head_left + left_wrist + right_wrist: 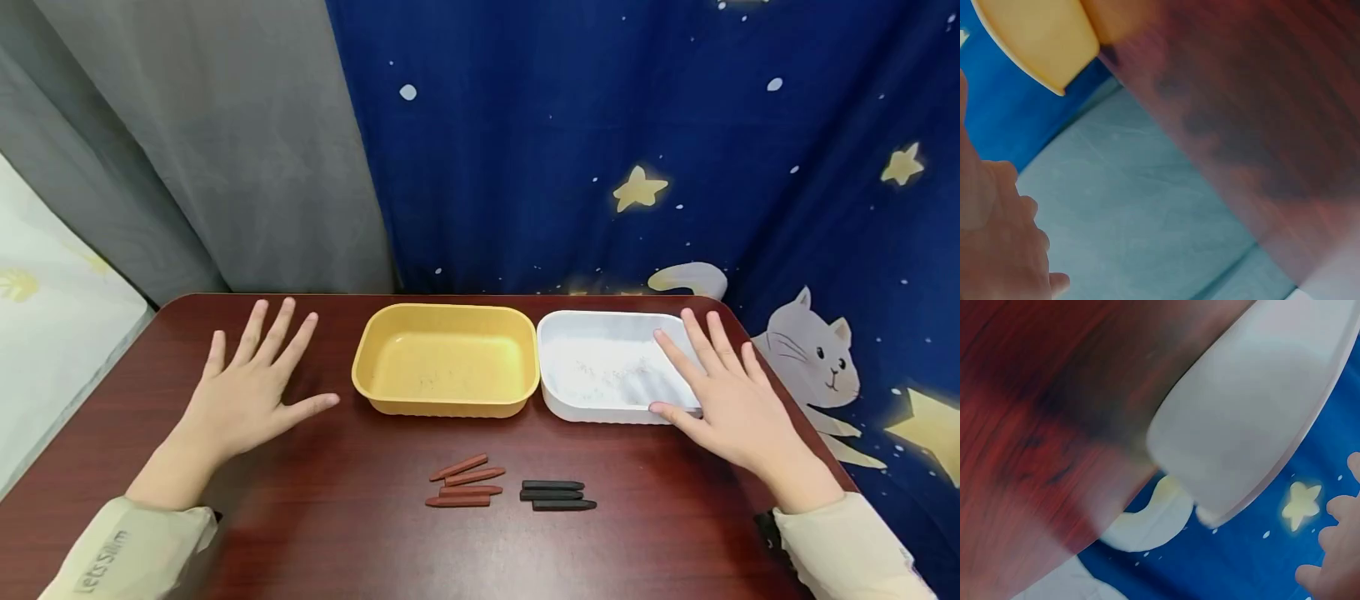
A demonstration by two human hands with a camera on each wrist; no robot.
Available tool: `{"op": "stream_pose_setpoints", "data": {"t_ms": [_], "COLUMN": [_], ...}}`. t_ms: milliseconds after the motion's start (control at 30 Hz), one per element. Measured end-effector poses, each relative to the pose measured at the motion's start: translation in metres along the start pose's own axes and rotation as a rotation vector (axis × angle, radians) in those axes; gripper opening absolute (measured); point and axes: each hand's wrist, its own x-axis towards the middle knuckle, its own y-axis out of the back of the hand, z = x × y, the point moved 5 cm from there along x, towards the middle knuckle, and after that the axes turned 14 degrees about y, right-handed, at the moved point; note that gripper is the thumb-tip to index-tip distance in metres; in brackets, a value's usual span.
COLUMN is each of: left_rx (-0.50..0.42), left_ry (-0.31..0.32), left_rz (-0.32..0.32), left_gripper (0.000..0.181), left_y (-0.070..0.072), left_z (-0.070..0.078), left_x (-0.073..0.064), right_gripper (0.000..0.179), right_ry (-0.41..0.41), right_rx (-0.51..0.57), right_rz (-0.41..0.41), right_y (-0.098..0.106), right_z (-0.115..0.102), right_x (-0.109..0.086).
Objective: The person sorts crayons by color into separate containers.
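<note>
My left hand (243,400) is spread with straight fingers over the table's left side, its thumb pointing toward the yellow bin (446,407) and apart from it. Spread the same way, my right hand (735,404) is over the right end of the white bin (600,412) and covers part of its rim; whether it touches cannot be told. Both hands hold nothing. Several reddish-brown crayons (471,490) lie loosely grouped in front of the yellow bin. Beside them on the right, three black crayons (552,495) lie in a close stack. Each wrist view shows fingertips at its edge.
The two bins stand side by side near the back edge of the dark red wooden table (360,533). Behind it hang a grey curtain (247,150) and a blue star-patterned curtain (510,150). A pale fabric (52,333) borders the left side.
</note>
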Motion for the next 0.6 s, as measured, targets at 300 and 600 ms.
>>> {"op": "stream_pose_setpoints", "data": {"t_ms": [300, 600], "left_rx": [-0.004, -0.03], "left_ry": [-0.077, -0.103], "left_rz": [0.024, -0.004], "left_gripper": [0.102, 0.103], "left_y": [0.004, -0.007], "left_z": [0.033, 0.052], "left_x": [0.006, 0.017], "right_gripper": [0.089, 0.089], "right_ry": [0.062, 0.093], "right_rx": [0.016, 0.105], "right_rz": [0.006, -0.036], "right_y": [-0.003, -0.01], "right_z": [-0.029, -0.062], "right_x": [0.017, 0.04]}}
